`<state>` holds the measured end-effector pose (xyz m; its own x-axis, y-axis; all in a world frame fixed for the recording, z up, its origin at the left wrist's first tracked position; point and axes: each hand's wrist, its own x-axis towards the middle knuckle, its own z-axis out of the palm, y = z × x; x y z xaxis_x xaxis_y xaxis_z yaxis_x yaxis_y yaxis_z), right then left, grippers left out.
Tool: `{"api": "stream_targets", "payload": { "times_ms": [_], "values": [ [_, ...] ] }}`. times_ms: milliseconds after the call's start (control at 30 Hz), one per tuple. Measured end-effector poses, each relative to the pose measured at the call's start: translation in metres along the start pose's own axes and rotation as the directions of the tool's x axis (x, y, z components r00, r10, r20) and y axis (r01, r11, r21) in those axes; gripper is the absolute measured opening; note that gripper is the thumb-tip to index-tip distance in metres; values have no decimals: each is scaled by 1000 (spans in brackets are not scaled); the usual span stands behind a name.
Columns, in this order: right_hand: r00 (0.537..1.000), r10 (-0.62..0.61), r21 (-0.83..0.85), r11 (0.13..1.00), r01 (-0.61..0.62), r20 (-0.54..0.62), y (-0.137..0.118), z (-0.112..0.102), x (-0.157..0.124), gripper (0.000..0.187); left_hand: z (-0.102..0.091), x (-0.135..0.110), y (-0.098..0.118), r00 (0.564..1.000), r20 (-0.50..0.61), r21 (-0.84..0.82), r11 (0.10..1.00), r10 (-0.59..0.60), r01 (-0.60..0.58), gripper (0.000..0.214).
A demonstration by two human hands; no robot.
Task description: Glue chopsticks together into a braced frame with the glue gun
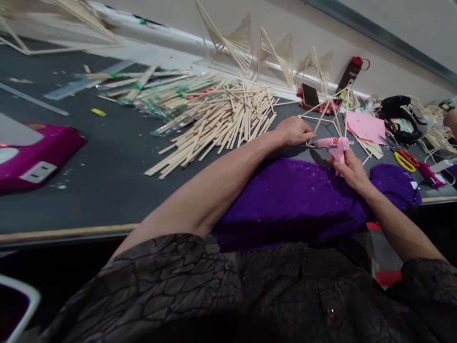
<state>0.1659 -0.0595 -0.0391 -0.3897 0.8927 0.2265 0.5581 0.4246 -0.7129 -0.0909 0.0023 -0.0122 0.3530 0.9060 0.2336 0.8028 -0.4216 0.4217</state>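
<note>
My right hand (350,170) is wrapped around the handle of a pink hot glue gun (329,143), whose nozzle end points left toward my left hand. With fingers closed, my left hand (293,130) pinches the near left corner of a small frame of wooden sticks (333,120). The frame stands on the dark table, its sticks rising to peaks. The glue gun's tip lies close to my left fingertips; whether it touches the stick joint I cannot tell. Beneath both forearms, a purple cloth (293,190) drapes over the table edge.
A heap of loose wooden sticks (228,119) and plastic stick packets (167,93) lie left of my hands. Finished-looking stick models (235,47) line the wall. Rightward are a phone (310,96), pink paper (366,127), scissors (405,159) and a bottle (349,75). A magenta device (50,157) sits far left.
</note>
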Motion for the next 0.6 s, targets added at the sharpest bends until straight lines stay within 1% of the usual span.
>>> {"api": "stream_targets", "payload": {
  "times_ms": [133,333,600],
  "values": [
    [1000,6,19,1000,-6,-4,-1,0,-1,63,1,1,-1,1000,-1,32,999,6,-6,37],
    [998,-60,-66,996,61,22,2,1,-1,49,1,3,-1,1000,12,45,999,3,-3,37],
    [998,-55,-135,989,56,16,-1,-1,-1,41,-1,1,2,999,38,69,998,7,-10,43]
  ]
}}
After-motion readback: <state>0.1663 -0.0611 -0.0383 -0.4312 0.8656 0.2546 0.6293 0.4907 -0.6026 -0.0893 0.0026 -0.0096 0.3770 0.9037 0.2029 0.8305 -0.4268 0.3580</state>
